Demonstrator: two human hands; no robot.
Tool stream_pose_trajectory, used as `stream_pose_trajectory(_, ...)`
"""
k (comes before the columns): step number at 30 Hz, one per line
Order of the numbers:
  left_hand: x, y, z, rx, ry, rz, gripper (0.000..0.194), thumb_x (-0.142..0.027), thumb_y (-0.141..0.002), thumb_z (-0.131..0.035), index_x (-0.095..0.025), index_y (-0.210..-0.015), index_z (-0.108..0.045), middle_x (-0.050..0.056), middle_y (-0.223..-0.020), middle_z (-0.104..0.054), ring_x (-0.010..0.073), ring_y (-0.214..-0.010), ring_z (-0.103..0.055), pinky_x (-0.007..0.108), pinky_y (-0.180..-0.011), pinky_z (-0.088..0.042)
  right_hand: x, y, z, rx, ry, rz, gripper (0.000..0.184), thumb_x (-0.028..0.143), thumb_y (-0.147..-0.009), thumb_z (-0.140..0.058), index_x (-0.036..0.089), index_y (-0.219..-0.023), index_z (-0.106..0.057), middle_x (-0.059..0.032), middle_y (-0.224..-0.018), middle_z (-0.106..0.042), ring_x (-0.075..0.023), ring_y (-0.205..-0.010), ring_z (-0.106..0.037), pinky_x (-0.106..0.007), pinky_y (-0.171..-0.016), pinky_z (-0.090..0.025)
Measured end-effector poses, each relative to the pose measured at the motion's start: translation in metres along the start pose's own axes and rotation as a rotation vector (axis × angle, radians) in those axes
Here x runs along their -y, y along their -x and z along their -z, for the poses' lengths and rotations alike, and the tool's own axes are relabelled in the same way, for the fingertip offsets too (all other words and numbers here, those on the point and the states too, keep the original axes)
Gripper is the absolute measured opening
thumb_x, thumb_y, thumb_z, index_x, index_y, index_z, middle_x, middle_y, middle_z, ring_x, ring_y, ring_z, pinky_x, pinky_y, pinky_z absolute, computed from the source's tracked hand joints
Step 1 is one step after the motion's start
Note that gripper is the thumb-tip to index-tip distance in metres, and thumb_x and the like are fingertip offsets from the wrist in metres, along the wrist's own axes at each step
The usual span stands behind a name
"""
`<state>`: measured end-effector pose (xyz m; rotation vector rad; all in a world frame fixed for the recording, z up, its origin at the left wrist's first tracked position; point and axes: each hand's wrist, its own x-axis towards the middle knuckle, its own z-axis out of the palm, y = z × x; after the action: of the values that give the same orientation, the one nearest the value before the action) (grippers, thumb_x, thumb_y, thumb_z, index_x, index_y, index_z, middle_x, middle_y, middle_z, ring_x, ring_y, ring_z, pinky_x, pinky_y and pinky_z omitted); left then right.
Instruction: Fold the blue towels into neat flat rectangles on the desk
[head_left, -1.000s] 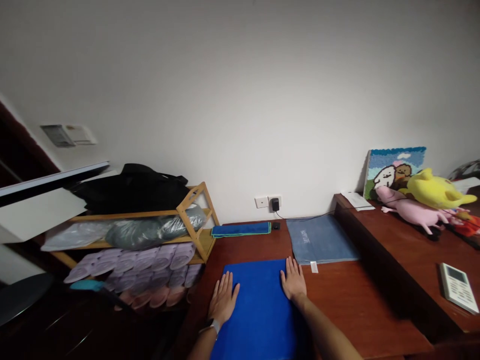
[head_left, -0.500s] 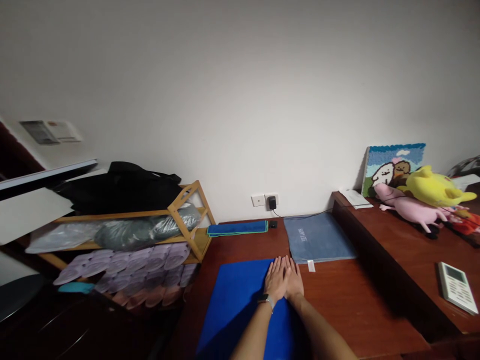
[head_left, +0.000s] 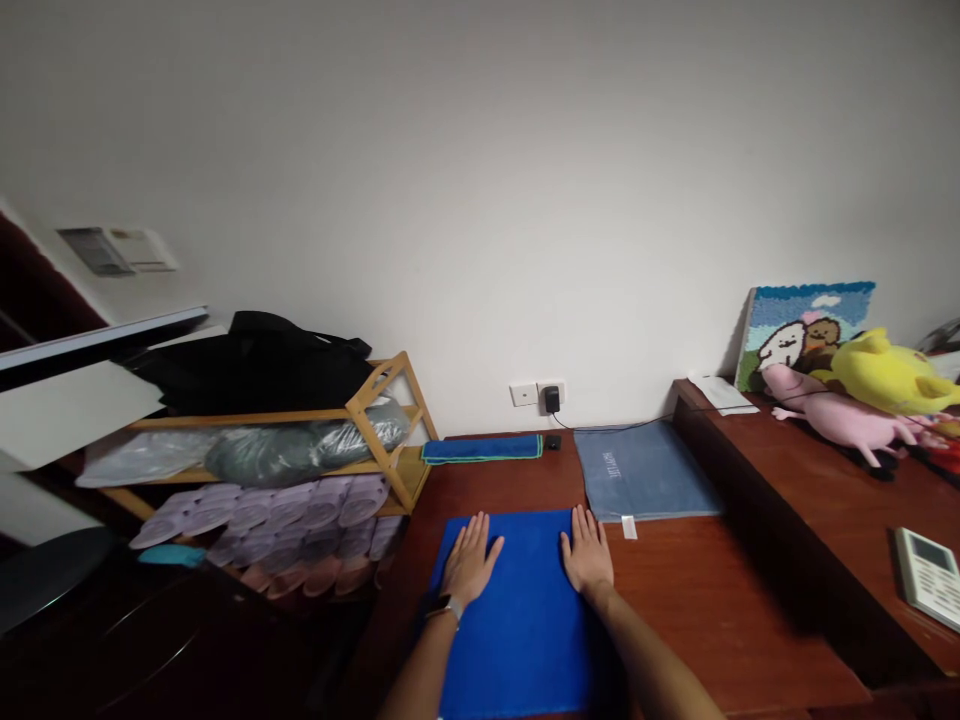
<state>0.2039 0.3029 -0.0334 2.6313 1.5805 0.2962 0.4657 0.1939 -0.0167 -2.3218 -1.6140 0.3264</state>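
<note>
A bright blue cloth (head_left: pixel 521 610) lies spread flat on the reddish-brown wooden table (head_left: pixel 697 600). My left hand (head_left: pixel 471 562), with a watch (head_left: pixel 445 606) on its wrist, rests palm down on the cloth's far left corner, fingers stretched out. Near the far right corner my right hand (head_left: pixel 587 556) lies flat, its fingers straight and pointing away from me. Neither hand grips anything. Just beyond the right hand is a grey-blue towel (head_left: pixel 649 470) with a white tag (head_left: pixel 628 527). A folded dark blue cloth with green edging (head_left: pixel 482 450) lies along the wall.
On the left stands a wooden rack (head_left: pixel 405 475) with a black bag (head_left: pixel 262 370) on top and lilac slippers (head_left: pixel 285 510) below. At right, a higher surface holds plush toys (head_left: pixel 889 370), a picture (head_left: pixel 799 330) and a white calculator-like device (head_left: pixel 930 575). A plugged-in adapter (head_left: pixel 552 400) trails a cable.
My hands were side by side at the cloth's far right corner. The left has slid left to the far left corner; the right stays near the right edge. The view has shifted slightly.
</note>
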Motion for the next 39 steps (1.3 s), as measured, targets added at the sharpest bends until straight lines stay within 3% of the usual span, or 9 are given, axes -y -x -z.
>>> stream_pose_trajectory(2, 0.019, 0.000, 0.004, -0.001, -0.008, 0.036, 0.079, -0.064, -0.103, -0.020, -0.012, -0.162, -0.025, 0.013, -0.168, -0.028, 0.0266, -0.156, -0.024, 0.050, -0.127, -0.022, 0.000, 0.000, 0.001, 0.006, 0.001, -0.001, 0.071, 0.051, -0.103, -0.012, 0.012, -0.163, -0.015, -0.0025, -0.170, -0.010, -0.0201, -0.159, -0.006, -0.040, -0.129, 0.000)
stream_pose_trajectory(5, 0.031, -0.001, 0.007, 0.008, -0.009, 0.063, 0.083, -0.066, -0.102, -0.019, -0.008, -0.161, -0.027, 0.014, -0.168, -0.026, 0.0260, -0.157, -0.022, 0.047, -0.128, -0.020, 0.001, 0.000, 0.000, 0.012, 0.010, -0.002, 0.071, 0.050, -0.103, -0.013, 0.012, -0.163, -0.015, -0.0018, -0.170, -0.009, -0.0198, -0.159, -0.006, -0.040, -0.129, 0.000)
stream_pose_trajectory(19, 0.035, -0.005, -0.003, -0.016, -0.022, 0.062, 0.083, -0.066, -0.102, -0.021, -0.009, -0.161, -0.028, 0.013, -0.168, -0.026, 0.0264, -0.156, -0.023, 0.048, -0.128, -0.021, 0.001, 0.000, 0.003, 0.013, -0.002, 0.001, 0.070, 0.049, -0.103, -0.014, 0.012, -0.163, -0.015, -0.0012, -0.170, -0.009, -0.0198, -0.159, -0.006, -0.039, -0.129, 0.001)
stream_pose_trajectory(26, 0.037, -0.006, 0.003, -0.013, -0.041, 0.058, 0.080, -0.063, -0.102, -0.021, -0.009, -0.161, -0.027, 0.014, -0.167, -0.029, 0.0271, -0.156, -0.025, 0.049, -0.127, -0.024, 0.002, -0.001, 0.003, 0.017, 0.000, -0.005, 0.070, 0.048, -0.103, -0.014, 0.012, -0.163, -0.015, -0.0008, -0.170, -0.009, -0.0196, -0.159, -0.006, -0.040, -0.129, 0.001)
stream_pose_trajectory(28, 0.025, -0.006, 0.007, -0.054, -0.043, 0.036, 0.078, -0.061, -0.103, -0.021, -0.011, -0.162, -0.025, 0.013, -0.167, -0.030, 0.0273, -0.156, -0.026, 0.050, -0.127, -0.024, 0.002, -0.001, 0.002, 0.017, -0.003, -0.003, 0.070, 0.049, -0.103, -0.014, 0.012, -0.163, -0.015, -0.0006, -0.170, -0.009, -0.0198, -0.159, -0.006, -0.041, -0.129, 0.001)
stream_pose_trajectory(31, -0.023, -0.007, 0.007, -0.104, -0.017, -0.094, 0.073, -0.057, -0.105, -0.020, -0.015, -0.164, -0.019, 0.011, -0.168, -0.029, 0.0258, -0.156, -0.026, 0.049, -0.128, -0.024, 0.002, -0.001, 0.001, 0.007, -0.009, -0.001, 0.071, 0.049, -0.103, -0.014, 0.012, -0.163, -0.015, -0.0013, -0.170, -0.010, -0.0204, -0.159, -0.007, -0.041, -0.129, 0.000)
stream_pose_trajectory(34, -0.088, -0.006, -0.004, -0.063, 0.035, -0.292, 0.069, -0.054, -0.106, -0.020, -0.017, -0.165, -0.015, 0.008, -0.170, -0.025, 0.0231, -0.157, -0.023, 0.046, -0.129, -0.022, 0.000, -0.002, -0.003, -0.001, 0.005, 0.010, 0.070, 0.047, -0.102, -0.016, 0.011, -0.163, -0.016, -0.0025, -0.170, -0.011, -0.0208, -0.159, -0.007, -0.041, -0.129, -0.001)
stream_pose_trajectory(36, -0.122, -0.007, -0.015, -0.034, 0.061, -0.345, 0.067, -0.051, -0.107, -0.018, -0.017, -0.165, -0.016, 0.008, -0.169, -0.027, 0.0226, -0.156, -0.024, 0.046, -0.129, -0.023, -0.003, -0.003, -0.007, 0.000, 0.027, 0.028, 0.069, 0.045, -0.102, -0.016, 0.012, -0.163, -0.017, -0.0023, -0.170, -0.011, -0.0205, -0.159, -0.006, -0.041, -0.129, -0.001)
stream_pose_trajectory(39, -0.146, -0.008, -0.029, -0.002, 0.075, -0.335, 0.067, -0.050, -0.107, -0.017, -0.016, -0.164, -0.020, 0.010, -0.167, -0.031, 0.0234, -0.156, -0.026, 0.047, -0.128, -0.025, -0.006, -0.005, -0.011, 0.006, 0.058, 0.046, 0.068, 0.043, -0.102, -0.016, 0.013, -0.163, -0.017, -0.0017, -0.170, -0.008, -0.0200, -0.159, -0.003, -0.040, -0.128, 0.000)
